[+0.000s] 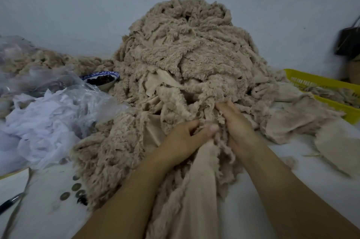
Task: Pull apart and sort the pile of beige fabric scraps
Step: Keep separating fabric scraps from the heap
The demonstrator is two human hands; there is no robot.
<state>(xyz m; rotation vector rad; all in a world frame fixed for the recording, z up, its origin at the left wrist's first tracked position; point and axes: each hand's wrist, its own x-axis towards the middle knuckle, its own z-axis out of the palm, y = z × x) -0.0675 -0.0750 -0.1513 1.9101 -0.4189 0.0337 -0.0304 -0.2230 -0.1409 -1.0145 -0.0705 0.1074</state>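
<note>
A tall pile of beige fleecy fabric scraps (187, 59) rises against the wall in the middle of the white table (259, 209). Both my hands work at its near foot. My left hand (183, 139) pinches a long beige strip (196, 195) between thumb and curled fingers; the strip runs down toward me between my forearms. My right hand (236, 123) reaches into the scraps right beside it, fingers curled into the fluffy tangle. The fingertips of both hands are partly buried in fabric.
Flat beige pieces (296, 121) lie at the right, next to a yellow plastic basket (331, 90). At the left are crumpled white fabric (41, 127), clear plastic bags (58, 80), a blue-rimmed bowl (103, 80), several coins (75, 188) and a pen (9, 202). A dark bag (348, 41) hangs at the far right.
</note>
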